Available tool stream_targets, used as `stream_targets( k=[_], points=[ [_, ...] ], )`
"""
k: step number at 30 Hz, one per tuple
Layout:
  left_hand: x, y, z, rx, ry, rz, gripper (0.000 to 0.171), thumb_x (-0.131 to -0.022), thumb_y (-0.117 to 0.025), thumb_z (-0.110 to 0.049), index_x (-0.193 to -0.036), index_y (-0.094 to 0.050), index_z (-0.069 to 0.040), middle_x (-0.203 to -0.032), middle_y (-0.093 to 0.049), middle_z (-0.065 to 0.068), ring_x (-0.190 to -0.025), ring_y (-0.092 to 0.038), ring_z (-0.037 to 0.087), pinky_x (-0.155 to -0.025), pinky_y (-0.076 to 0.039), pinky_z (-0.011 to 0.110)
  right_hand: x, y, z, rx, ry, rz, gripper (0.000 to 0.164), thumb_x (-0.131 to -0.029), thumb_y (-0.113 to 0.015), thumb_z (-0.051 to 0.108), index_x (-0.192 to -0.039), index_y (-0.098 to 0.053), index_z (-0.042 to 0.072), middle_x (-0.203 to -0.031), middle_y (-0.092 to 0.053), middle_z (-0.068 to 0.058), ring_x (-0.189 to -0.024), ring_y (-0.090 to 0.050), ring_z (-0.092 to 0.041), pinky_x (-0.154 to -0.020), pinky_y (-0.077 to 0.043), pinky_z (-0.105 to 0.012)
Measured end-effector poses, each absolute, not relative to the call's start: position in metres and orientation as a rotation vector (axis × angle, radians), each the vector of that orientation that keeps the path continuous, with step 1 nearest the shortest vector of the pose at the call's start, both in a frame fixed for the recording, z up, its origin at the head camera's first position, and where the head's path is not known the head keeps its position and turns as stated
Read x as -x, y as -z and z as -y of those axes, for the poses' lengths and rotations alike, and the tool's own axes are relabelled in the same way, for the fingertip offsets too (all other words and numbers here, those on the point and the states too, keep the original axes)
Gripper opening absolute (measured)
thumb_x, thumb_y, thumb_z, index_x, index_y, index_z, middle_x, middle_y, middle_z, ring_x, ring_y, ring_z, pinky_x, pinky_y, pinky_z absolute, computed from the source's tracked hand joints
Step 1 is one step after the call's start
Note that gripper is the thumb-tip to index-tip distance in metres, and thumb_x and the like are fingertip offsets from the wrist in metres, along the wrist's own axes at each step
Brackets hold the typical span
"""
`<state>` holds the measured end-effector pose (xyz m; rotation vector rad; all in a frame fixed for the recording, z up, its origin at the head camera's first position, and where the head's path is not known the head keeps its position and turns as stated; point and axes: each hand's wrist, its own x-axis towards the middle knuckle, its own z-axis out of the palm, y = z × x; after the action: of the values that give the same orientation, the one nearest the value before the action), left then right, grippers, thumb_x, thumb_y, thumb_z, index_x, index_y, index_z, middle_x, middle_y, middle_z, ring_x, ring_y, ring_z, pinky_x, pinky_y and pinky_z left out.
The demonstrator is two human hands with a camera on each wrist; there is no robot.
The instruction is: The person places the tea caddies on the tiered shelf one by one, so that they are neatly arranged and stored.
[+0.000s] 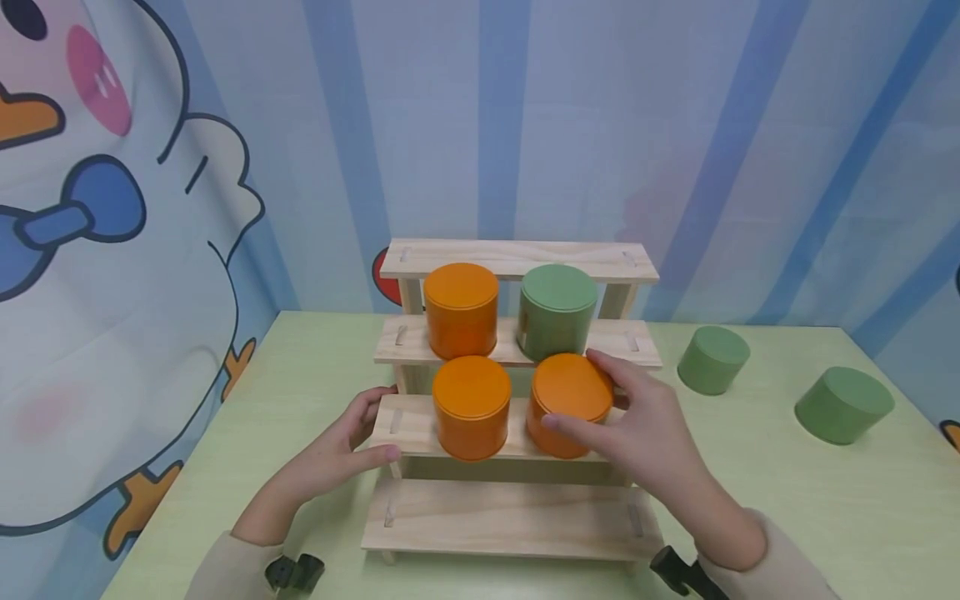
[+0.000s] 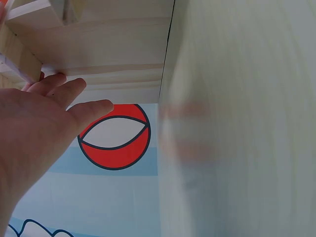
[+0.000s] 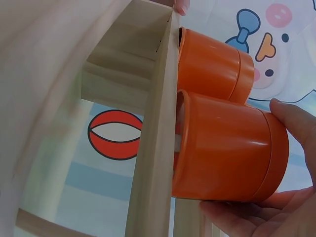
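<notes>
A stepped wooden shelf (image 1: 510,518) with several tiers stands in the middle of the table. My right hand (image 1: 654,432) grips an orange canister (image 1: 572,390) on the second tier from the bottom, thumb at its front and fingers at its far right side. In the right wrist view this canister's base overhangs the board's front edge. Left of it sits another orange canister (image 1: 471,408). One tier higher stand an orange canister (image 1: 461,312) and a green canister (image 1: 557,310). My left hand (image 1: 330,458) holds the shelf's left end, thumb in front and fingers behind.
Two more green canisters, one nearer the shelf (image 1: 712,362) and one farther right (image 1: 842,407), stand on the pale green table (image 1: 757,500). A blue striped backdrop (image 1: 585,125) with cartoon figures hangs behind the table and at its left.
</notes>
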<state>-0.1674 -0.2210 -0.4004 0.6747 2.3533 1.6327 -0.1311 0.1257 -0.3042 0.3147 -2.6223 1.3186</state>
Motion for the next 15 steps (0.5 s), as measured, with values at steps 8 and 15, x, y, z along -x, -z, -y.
stream_targets(
  k=[8, 15],
  points=[
    [0.1670, 0.4002, 0.2210, -0.678, -1.637, -2.347, 0.071, -0.092, -0.066, -0.017, -0.145, -0.021, -0.005, -0.147, -0.040, 0.018, -0.135, -0.035, 0.041, -0.109, -0.017, 0.067, 0.1331, 0.3072, -0.1226, -0.327, -1.325, 2.633, 0.086, -0.072, -0.083, 0.046, -0.138, -0.050, 0.004, -0.135, -0.056, -0.014, -0.115, -0.059, -0.029, -0.091, -0.052, -0.046],
    [0.1663, 0.3999, 0.2215, -0.662, -1.642, -2.348, 0.072, -0.091, -0.067, -0.019, -0.146, -0.022, -0.006, -0.147, -0.040, 0.018, -0.136, -0.034, 0.041, -0.109, -0.017, 0.067, 0.1331, 0.3080, -0.1207, -0.339, -1.335, 2.639, 0.085, -0.072, -0.083, 0.044, -0.138, -0.049, 0.003, -0.135, -0.056, -0.015, -0.115, -0.060, -0.029, -0.090, -0.052, -0.045]
  ],
)
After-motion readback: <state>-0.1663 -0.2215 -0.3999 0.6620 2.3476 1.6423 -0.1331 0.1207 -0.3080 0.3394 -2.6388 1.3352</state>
